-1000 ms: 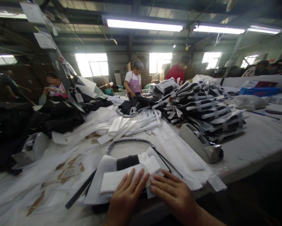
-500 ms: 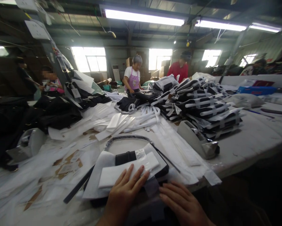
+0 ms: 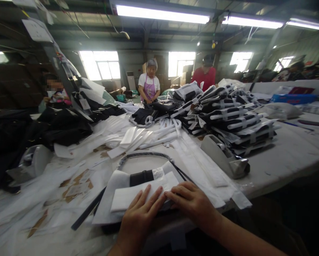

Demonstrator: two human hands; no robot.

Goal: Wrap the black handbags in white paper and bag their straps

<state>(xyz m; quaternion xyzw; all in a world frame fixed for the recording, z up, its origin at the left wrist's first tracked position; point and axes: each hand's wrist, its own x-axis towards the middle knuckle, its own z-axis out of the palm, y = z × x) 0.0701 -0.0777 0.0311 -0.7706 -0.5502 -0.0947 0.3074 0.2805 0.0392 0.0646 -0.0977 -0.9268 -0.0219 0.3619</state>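
A black handbag lies in front of me, its wrapped handle [image 3: 145,155] arched away from me. White wrapping paper [image 3: 110,192] covers part of the bag, and a folded strip of white foam [image 3: 124,197] lies across it. My left hand [image 3: 139,217] rests flat on the foam's near edge with its fingers spread. Beside it, my right hand [image 3: 192,204] lies over the right end of the foam, fingers stretched toward the left fingertips. What lies beneath the right palm is hidden. A dark strap [image 3: 88,209] sticks out at the bag's left.
Tape dispensers stand at left [image 3: 32,163] and right [image 3: 224,158]. Wrapped bags [image 3: 223,113] are piled at the back right, black bags [image 3: 55,129] at the left. White foam strips [image 3: 138,137] lie mid-table. Co-workers [image 3: 149,83] stand across the table.
My right hand has moved up and left from the bag's near right side onto the foam, beside my left hand. The left hand has stayed nearly still.
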